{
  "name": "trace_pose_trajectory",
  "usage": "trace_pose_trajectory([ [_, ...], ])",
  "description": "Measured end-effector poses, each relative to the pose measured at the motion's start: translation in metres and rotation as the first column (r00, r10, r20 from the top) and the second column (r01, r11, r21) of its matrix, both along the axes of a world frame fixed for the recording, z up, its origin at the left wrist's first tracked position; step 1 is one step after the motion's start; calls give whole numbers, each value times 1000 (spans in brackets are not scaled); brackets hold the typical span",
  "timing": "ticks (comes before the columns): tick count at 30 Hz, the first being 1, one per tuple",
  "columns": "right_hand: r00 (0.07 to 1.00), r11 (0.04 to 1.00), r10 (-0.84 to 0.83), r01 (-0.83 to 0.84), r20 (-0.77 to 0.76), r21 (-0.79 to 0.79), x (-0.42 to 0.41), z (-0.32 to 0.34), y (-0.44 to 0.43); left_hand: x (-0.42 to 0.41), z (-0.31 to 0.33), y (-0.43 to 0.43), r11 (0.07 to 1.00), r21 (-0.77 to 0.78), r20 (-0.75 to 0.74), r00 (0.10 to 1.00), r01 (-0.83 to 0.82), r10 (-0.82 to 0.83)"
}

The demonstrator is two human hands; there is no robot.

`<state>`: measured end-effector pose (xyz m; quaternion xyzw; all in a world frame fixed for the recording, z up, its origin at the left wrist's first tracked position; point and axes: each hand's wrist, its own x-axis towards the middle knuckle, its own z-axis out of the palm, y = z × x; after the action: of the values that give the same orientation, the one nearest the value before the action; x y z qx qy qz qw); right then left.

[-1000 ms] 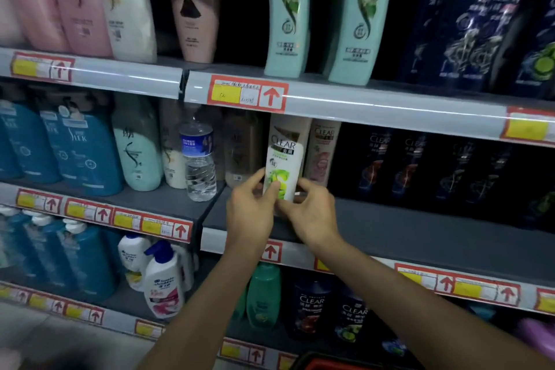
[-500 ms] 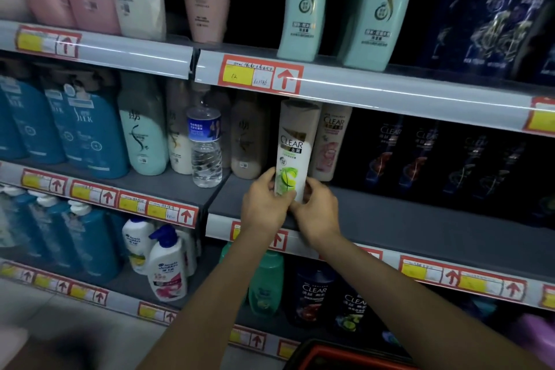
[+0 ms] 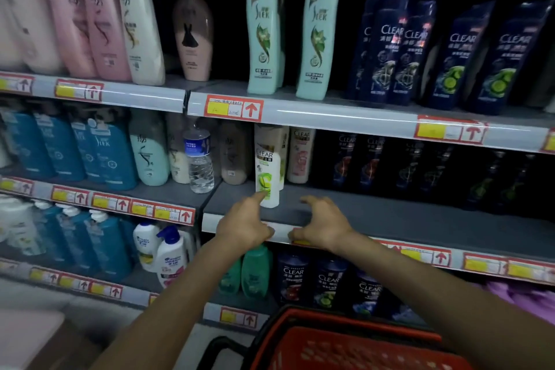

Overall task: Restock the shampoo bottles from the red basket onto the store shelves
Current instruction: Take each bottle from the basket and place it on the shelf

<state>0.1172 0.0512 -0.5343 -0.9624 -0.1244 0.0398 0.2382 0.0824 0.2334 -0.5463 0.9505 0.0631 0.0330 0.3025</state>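
White shampoo bottle [image 3: 267, 177] upright on middle shelf [image 3: 390, 216]. Left hand [image 3: 244, 224] open, fingertip touching it; right hand [image 3: 326, 224] open, empty. Probably light, rigid, slick plastic: grip mid-body.

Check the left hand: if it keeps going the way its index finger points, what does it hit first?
The left hand would meet the white and green shampoo bottle first; its index fingertip looks at or nearly on the bottle's lower front. Contact is unclear.

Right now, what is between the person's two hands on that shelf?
In the head view, only bare grey shelf separates the left hand from the right hand; the white Clear bottle stands just behind.
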Motion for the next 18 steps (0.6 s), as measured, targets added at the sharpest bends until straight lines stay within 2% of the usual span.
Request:
trace_pose_trajectory([
  [6,996,993,90,-91,-20,-72,-60,20,-61,-58,-2,-19,978,178,-77,992,112,-100],
  [11,988,984,144,-148,-51,-102,-113,1,-133,-111,-17,-56,946,209,-172,961,249,-215],
  [13,982,982,153,-163,-108,-93,-132,-14,-161,-131,-26,-75,924,224,-217,940,311,-264],
  [18,926,942,206,-276,-316,-193,-160,-72,-211,-165,-65,-117,869,193,-324,866,455,-381],
])
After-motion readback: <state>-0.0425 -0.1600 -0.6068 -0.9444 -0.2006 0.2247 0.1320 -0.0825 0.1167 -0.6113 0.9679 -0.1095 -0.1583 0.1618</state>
